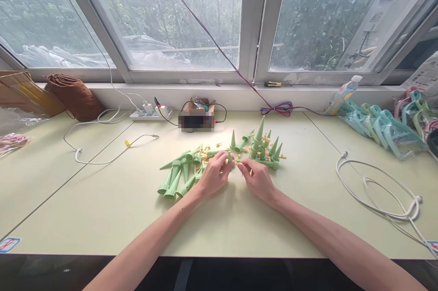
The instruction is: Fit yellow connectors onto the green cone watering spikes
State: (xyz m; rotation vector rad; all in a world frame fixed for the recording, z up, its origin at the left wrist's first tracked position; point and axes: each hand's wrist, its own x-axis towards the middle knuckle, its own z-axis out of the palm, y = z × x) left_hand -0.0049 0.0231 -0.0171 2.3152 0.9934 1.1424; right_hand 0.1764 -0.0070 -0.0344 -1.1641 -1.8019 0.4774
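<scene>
My left hand is closed around a green plastic watering spike, whose pointed tip sticks up past the thumb. Close beside it, my right hand pinches a small yellow valve at the spike's side. The fingers partly cover both pieces. Loose green spikes lie in a heap to the left, with small yellow valves scattered among them. On the right, behind my right hand, stand several spikes with yellow valves fitted in their sides.
At the back are a white power strip and a small cardboard box. A brown pouch is at back left. White cables lie on the table. Bagged teal clips and a bottle stand right.
</scene>
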